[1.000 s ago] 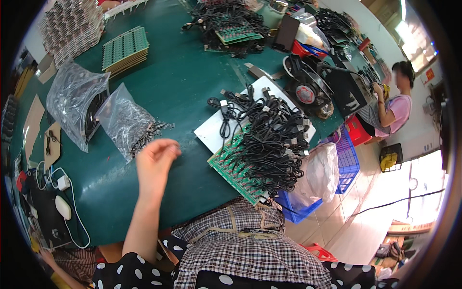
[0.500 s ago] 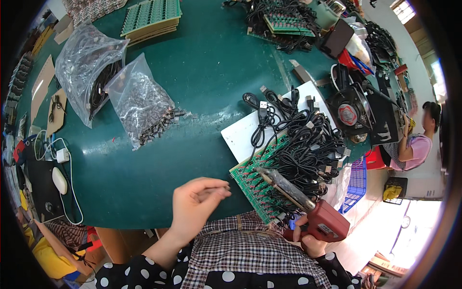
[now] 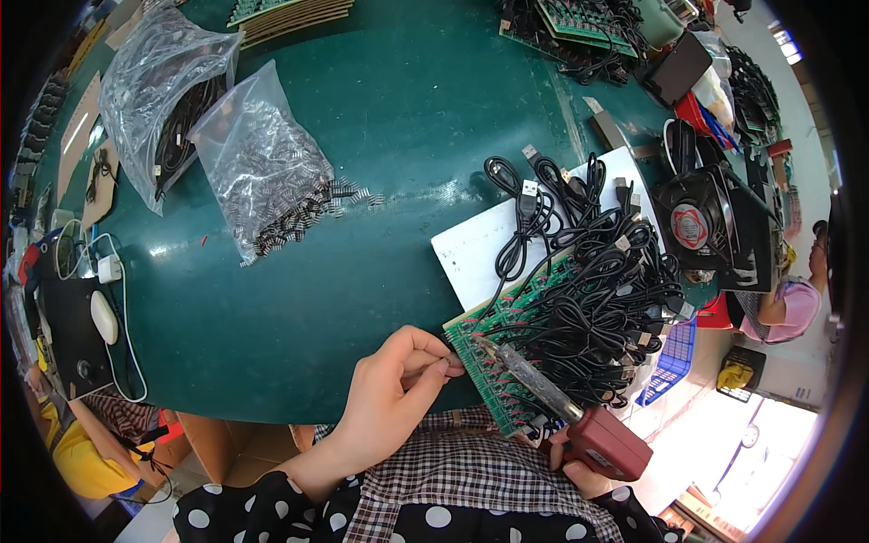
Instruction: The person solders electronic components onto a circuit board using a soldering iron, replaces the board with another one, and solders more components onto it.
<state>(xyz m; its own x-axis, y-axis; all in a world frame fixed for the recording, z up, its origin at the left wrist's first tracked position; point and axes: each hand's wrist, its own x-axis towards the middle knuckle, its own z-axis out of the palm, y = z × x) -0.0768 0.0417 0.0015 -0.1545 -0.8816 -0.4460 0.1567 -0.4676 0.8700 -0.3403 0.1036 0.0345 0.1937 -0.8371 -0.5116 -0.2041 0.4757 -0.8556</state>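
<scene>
Green counter [image 3: 362, 271]: left hand [image 3: 389, 398] pinches a tiny light component at the stiff circuit board [image 3: 489, 362], nine o'clock edge. Right hand [image 3: 579, 462] grasps soldering iron [image 3: 561, 407] by its insulated handle.

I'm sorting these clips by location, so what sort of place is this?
Most likely an electronics assembly workshop. The right hand holds a soldering iron over a green circuit board strung with black cables, the left hand pinches a small part, and a bag of small parts lies on the green table.
</scene>
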